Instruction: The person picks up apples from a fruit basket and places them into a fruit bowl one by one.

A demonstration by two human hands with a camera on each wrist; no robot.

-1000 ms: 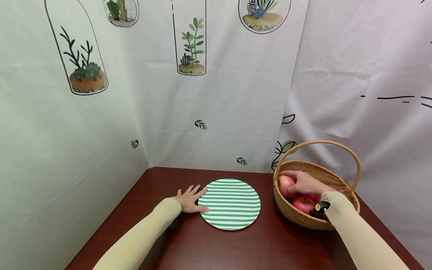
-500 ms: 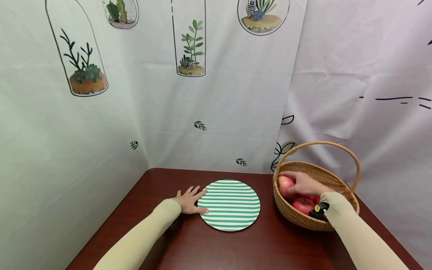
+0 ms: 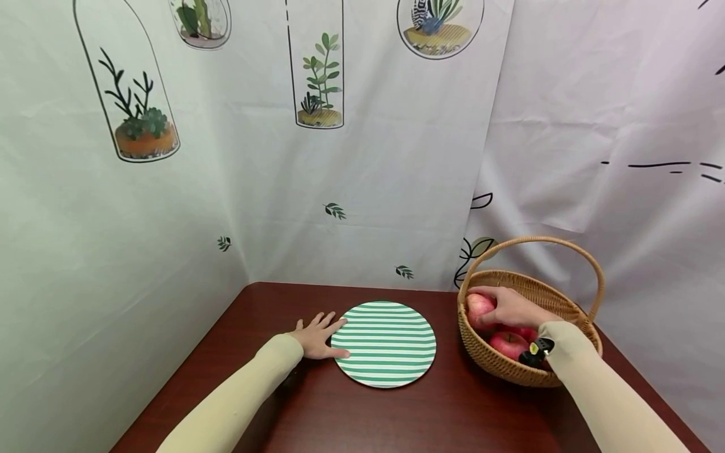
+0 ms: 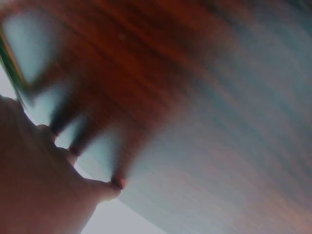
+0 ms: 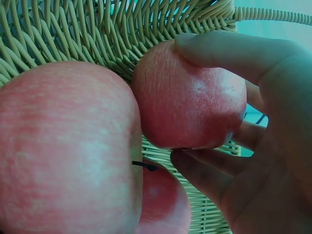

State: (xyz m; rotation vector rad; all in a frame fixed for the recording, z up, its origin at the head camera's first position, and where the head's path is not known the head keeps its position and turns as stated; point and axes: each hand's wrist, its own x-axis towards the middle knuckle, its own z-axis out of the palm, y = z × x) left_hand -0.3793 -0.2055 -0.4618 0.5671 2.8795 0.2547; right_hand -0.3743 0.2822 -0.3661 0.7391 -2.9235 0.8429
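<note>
In the head view my right hand [image 3: 510, 306] reaches into a wicker basket [image 3: 506, 371] at the right and grips an apple [image 3: 479, 309] at its left end. The right wrist view shows the thumb and fingers curled round this red apple [image 5: 190, 97], close to the woven wall. A large apple [image 5: 68, 151] with a dark stem sits beside it, and part of another apple [image 5: 165, 204] shows below. My left hand [image 3: 317, 336] lies spread on the table, its fingertips and thumb at the left edge of a round green-and-white striped placemat [image 3: 385, 344].
The dark red-brown wooden table [image 3: 408, 421] ends against a white curtain [image 3: 385, 176] printed with plants in jars. The basket's tall arched handle [image 3: 535, 239] rises above my right hand. A black band [image 3: 538, 352] is on the right wrist.
The head view has shifted very slightly. Both hands, the apples, the basket and the placemat stay as they were.
</note>
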